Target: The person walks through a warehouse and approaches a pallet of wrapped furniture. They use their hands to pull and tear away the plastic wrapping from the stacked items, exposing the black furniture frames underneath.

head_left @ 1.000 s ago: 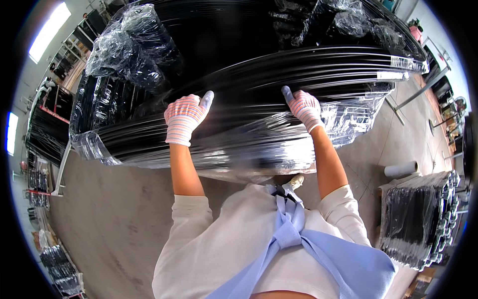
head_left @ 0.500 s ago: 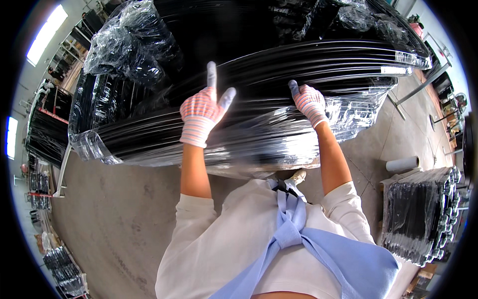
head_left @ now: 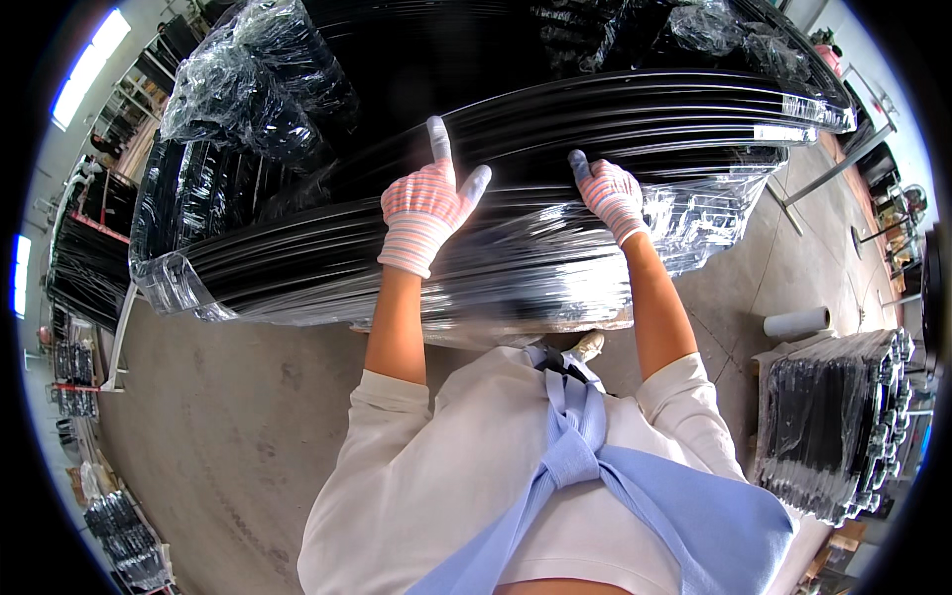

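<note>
A large stack of long black bars or frames (head_left: 684,111), partly wrapped in clear plastic film (head_left: 694,223), lies before me. Both my hands wear striped gloves with grey fingertips. My left hand (head_left: 428,203) is over the stack's near side, with index finger and thumb stretched apart and the other fingers curled; nothing shows in its grasp. Farther right, my right hand (head_left: 610,196) rests against the bars. Its thumb points out while its other fingers are folded, their tips hidden; whether they hold a bar does not show.
Bunched plastic-wrapped pieces (head_left: 263,94) lie on the stack's far left. Beside me at right stands another wrapped stack (head_left: 828,426), with a white roll (head_left: 796,323) near it. More black goods (head_left: 89,248) line the left side. Concrete floor (head_left: 218,426) lies below.
My left hand has moved slightly right along the bars, its index finger still out. My right hand has shifted a little left and up in the view.
</note>
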The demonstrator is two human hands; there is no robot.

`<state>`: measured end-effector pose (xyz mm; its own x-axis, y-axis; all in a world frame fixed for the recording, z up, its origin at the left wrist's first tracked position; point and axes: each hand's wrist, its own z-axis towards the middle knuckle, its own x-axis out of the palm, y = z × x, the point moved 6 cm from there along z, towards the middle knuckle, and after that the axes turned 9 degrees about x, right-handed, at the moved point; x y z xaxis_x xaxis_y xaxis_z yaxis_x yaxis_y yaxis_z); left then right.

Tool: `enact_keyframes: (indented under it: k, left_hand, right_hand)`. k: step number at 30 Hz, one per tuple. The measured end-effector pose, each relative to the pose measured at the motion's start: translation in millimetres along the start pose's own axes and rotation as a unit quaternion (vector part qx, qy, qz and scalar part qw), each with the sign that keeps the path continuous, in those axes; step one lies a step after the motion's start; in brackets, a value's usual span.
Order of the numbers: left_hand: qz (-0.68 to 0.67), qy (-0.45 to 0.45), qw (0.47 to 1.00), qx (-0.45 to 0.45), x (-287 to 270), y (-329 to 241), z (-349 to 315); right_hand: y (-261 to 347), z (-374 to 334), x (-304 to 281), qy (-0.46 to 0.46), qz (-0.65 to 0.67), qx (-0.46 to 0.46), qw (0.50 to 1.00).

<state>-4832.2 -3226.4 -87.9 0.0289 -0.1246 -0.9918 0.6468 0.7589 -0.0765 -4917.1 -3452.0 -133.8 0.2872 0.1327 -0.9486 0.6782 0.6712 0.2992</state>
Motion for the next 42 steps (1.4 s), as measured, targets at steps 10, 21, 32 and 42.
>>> enact_keyframes:
  k: [10, 21, 32, 42]
  left_hand:
    - [-0.099, 0.001, 0.994, 0.043, -29, -17, -15]
    - [-0.091, -0.002, 0.994, 0.055, -6, 1, -19]
    - [-0.041, -0.144, 0.989, -0.015, 0, -14, -21]
    - [-0.105, -0.192, 0.973, 0.075, 46, -37, -94]
  right_hand:
    - [-66, 17, 60, -0.262, -0.047, -0.186, 0.946]
    - [-16, 18, 33, -0.061, -0.015, -0.087, 0.994]
    - [-9, 8, 21, -0.016, 0.088, -0.094, 0.992]
    - [91, -121, -14, -0.016, 0.186, -0.397, 0.899]
